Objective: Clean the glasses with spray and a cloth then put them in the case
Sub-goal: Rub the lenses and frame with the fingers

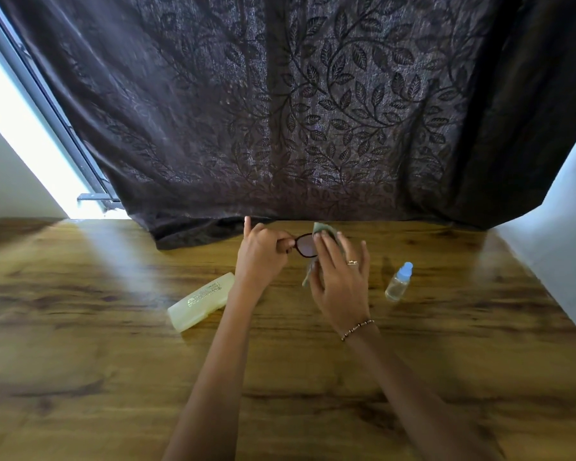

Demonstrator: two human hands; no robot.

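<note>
Above the far middle of the wooden desk [113, 361], both hands hold a pair of dark-framed glasses [304, 246] clear of the surface. The left hand [261, 252] pinches the frame at its left end between curled thumb and fingers, with one finger sticking up. The right hand [341, 277] has a pale green cloth [323, 228] caught between its thumb and its long, nearly straight fingers, which lie over the right lens with the cloth wrapped round it. One end of the cloth shows above the fingertips and the other hangs down by the thumb. This hand wears a ring [352, 262], and a beaded bracelet [358, 328] circles the wrist. A pale yellow glasses case [200, 302], closed, lies flat on the desk to the left of the left forearm. A small clear spray bottle [398, 282] with a light blue cap stands upright on the desk just right of the right hand. A dark leaf-patterned curtain [313, 111] hangs behind, its hem resting on the desk's far edge, and a bright window [30, 128] shows at the left.
</note>
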